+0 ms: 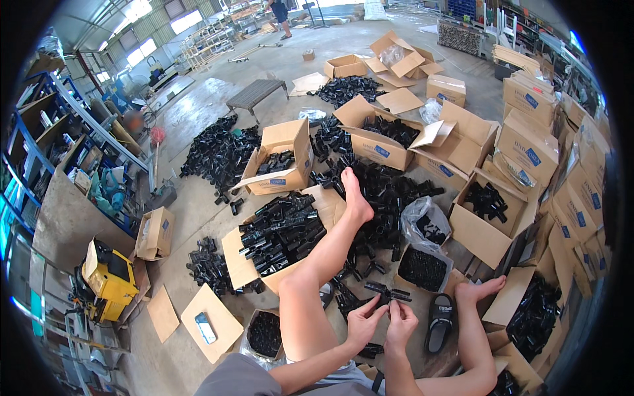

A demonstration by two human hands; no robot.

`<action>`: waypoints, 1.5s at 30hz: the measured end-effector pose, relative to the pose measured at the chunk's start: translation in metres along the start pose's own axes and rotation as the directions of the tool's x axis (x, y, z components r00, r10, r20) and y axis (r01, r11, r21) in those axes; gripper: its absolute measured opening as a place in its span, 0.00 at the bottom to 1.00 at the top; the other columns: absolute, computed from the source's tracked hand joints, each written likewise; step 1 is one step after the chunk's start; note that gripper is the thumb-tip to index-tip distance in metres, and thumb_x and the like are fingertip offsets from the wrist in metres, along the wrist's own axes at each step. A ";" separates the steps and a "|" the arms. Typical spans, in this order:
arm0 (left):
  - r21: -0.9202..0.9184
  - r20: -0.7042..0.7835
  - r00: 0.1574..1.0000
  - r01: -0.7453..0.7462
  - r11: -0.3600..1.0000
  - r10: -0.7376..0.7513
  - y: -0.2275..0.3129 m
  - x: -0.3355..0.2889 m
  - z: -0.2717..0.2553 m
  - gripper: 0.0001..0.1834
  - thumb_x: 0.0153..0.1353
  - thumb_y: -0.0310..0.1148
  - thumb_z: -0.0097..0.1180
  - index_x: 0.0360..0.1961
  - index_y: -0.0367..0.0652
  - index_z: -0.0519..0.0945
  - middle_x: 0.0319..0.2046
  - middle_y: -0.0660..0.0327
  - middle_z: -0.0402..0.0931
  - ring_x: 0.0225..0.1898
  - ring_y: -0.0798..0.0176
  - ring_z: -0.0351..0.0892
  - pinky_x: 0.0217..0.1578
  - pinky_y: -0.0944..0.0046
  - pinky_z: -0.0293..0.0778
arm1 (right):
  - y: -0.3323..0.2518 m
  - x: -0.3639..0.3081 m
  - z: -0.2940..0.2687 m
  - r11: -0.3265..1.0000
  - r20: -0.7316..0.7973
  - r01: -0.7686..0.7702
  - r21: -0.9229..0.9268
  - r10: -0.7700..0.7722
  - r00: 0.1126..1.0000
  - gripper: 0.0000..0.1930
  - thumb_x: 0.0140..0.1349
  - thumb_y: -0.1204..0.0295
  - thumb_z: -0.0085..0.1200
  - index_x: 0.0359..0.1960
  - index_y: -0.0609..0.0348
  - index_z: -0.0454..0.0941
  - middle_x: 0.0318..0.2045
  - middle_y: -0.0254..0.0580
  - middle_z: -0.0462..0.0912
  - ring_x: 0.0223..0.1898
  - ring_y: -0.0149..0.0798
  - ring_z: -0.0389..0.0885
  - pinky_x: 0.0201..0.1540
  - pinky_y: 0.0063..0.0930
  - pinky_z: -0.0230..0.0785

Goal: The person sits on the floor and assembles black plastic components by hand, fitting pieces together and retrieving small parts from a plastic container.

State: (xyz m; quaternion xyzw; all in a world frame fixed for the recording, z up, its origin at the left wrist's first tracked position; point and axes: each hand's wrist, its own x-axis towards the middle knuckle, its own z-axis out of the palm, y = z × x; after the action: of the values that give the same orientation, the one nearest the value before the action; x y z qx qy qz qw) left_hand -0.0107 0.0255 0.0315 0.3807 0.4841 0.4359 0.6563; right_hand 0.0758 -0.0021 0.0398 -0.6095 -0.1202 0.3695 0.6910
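Black branched fitting: best braced with one hand while the other adjusts, with even pressure to prevent twist. Left hand and right hand both pinch it at the fingertips; its body projects beyond the grip, left of the slide sandal. Fingers may hide a smaller part.

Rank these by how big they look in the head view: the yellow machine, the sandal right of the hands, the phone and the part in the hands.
1. Yellow machine
2. Sandal
3. Phone and held part: too alike to rank, the part being longer but thinner and partly covered.
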 end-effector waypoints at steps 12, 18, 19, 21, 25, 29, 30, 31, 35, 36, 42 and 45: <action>-0.103 0.025 0.999 -0.019 0.994 0.022 -0.006 -0.006 0.011 0.25 0.67 0.22 0.66 0.64 0.30 0.78 0.51 0.55 0.86 0.47 0.71 0.83 0.51 0.71 0.80 | -0.004 -0.003 -0.010 0.998 -0.015 0.059 0.034 -0.058 0.998 0.09 0.71 0.74 0.62 0.46 0.70 0.85 0.37 0.35 0.86 0.34 0.24 0.80 0.37 0.19 0.72; -0.097 0.041 0.999 -0.005 0.995 0.009 0.002 -0.009 0.013 0.24 0.67 0.22 0.65 0.64 0.29 0.78 0.52 0.55 0.85 0.47 0.71 0.82 0.52 0.70 0.80 | -0.011 -0.009 -0.005 0.964 -0.029 0.032 -0.264 -0.041 0.999 0.08 0.71 0.75 0.60 0.44 0.69 0.86 0.35 0.34 0.87 0.34 0.23 0.81 0.38 0.19 0.72; -0.082 0.040 0.999 0.003 0.997 0.001 0.002 -0.009 0.013 0.24 0.67 0.22 0.65 0.64 0.29 0.78 0.52 0.55 0.84 0.48 0.72 0.82 0.52 0.71 0.80 | -0.014 -0.013 0.001 0.989 -0.071 0.073 -0.132 -0.083 0.994 0.08 0.71 0.75 0.60 0.42 0.69 0.86 0.34 0.34 0.86 0.34 0.23 0.81 0.38 0.19 0.72; -0.072 0.043 0.999 0.003 0.997 0.000 -0.002 -0.008 0.013 0.25 0.67 0.22 0.65 0.64 0.29 0.77 0.52 0.56 0.84 0.48 0.72 0.82 0.52 0.71 0.80 | -0.015 -0.012 0.005 0.993 -0.115 0.121 0.003 -0.120 0.986 0.08 0.71 0.74 0.60 0.41 0.69 0.86 0.33 0.33 0.86 0.34 0.23 0.81 0.37 0.19 0.71; -0.071 0.023 1.000 -0.017 0.997 0.019 -0.002 -0.011 0.014 0.25 0.68 0.22 0.65 0.65 0.29 0.77 0.51 0.57 0.85 0.47 0.72 0.82 0.52 0.70 0.80 | -0.001 -0.007 -0.008 0.996 -0.090 0.007 -0.089 -0.016 0.996 0.08 0.73 0.73 0.59 0.43 0.68 0.85 0.37 0.32 0.86 0.36 0.25 0.81 0.39 0.22 0.73; -0.112 0.028 1.000 -0.010 0.994 0.013 -0.006 -0.007 0.015 0.24 0.67 0.22 0.65 0.64 0.29 0.78 0.51 0.55 0.85 0.47 0.71 0.83 0.50 0.71 0.80 | -0.007 -0.013 0.005 0.992 -0.124 0.109 -0.058 -0.116 0.985 0.08 0.72 0.74 0.59 0.46 0.68 0.85 0.38 0.33 0.87 0.38 0.26 0.82 0.41 0.22 0.73; -0.122 0.019 1.000 0.006 0.992 -0.004 -0.006 -0.007 0.016 0.25 0.67 0.22 0.66 0.64 0.29 0.78 0.51 0.55 0.85 0.47 0.71 0.82 0.51 0.71 0.80 | -0.005 -0.012 0.005 0.992 -0.123 0.110 -0.058 -0.117 0.986 0.08 0.72 0.74 0.59 0.46 0.68 0.85 0.38 0.33 0.87 0.38 0.26 0.82 0.41 0.22 0.73; -0.132 0.012 1.000 0.026 0.991 -0.025 -0.006 -0.009 0.017 0.25 0.67 0.22 0.66 0.64 0.29 0.78 0.51 0.55 0.85 0.47 0.71 0.82 0.51 0.71 0.80 | -0.001 -0.013 0.002 0.995 -0.132 0.095 -0.043 -0.100 0.986 0.08 0.72 0.75 0.59 0.47 0.67 0.85 0.38 0.33 0.86 0.38 0.25 0.81 0.41 0.22 0.73; -0.059 0.001 1.000 0.000 0.998 0.000 -0.004 -0.010 0.016 0.23 0.67 0.21 0.64 0.63 0.29 0.78 0.51 0.55 0.85 0.48 0.70 0.83 0.52 0.69 0.81 | 0.003 -0.006 -0.007 0.998 -0.062 0.002 -0.069 -0.007 0.998 0.09 0.72 0.75 0.59 0.49 0.67 0.84 0.40 0.34 0.87 0.40 0.25 0.81 0.41 0.22 0.73; -0.090 0.006 1.000 -0.008 0.996 0.009 -0.006 -0.010 0.015 0.24 0.67 0.22 0.65 0.63 0.29 0.78 0.51 0.55 0.85 0.48 0.70 0.83 0.52 0.70 0.81 | 0.003 -0.007 -0.008 0.998 -0.064 0.001 -0.070 -0.005 0.998 0.09 0.72 0.75 0.59 0.49 0.67 0.84 0.40 0.34 0.87 0.40 0.25 0.81 0.41 0.22 0.73; -0.130 0.011 1.000 0.009 0.992 -0.008 -0.011 -0.011 0.017 0.24 0.66 0.22 0.66 0.63 0.30 0.79 0.52 0.54 0.85 0.47 0.70 0.83 0.52 0.70 0.80 | 0.005 -0.008 -0.010 0.996 -0.116 0.048 0.079 -0.039 0.992 0.09 0.70 0.74 0.62 0.45 0.68 0.86 0.39 0.37 0.88 0.39 0.27 0.83 0.44 0.22 0.73; -0.085 -0.010 1.000 0.022 0.996 -0.023 -0.007 -0.016 0.014 0.24 0.66 0.22 0.66 0.63 0.30 0.79 0.52 0.55 0.85 0.48 0.70 0.83 0.53 0.69 0.80 | 0.005 -0.010 -0.016 0.999 -0.091 -0.040 0.033 0.043 0.995 0.09 0.70 0.74 0.62 0.47 0.68 0.86 0.41 0.37 0.88 0.40 0.27 0.83 0.45 0.22 0.73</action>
State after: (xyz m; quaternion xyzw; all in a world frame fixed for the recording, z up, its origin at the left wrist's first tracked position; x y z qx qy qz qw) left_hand 0.0018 0.0070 0.0333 0.3446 0.4730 0.4506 0.6741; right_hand 0.0770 -0.0208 0.0338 -0.6175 -0.0700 0.3572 0.6973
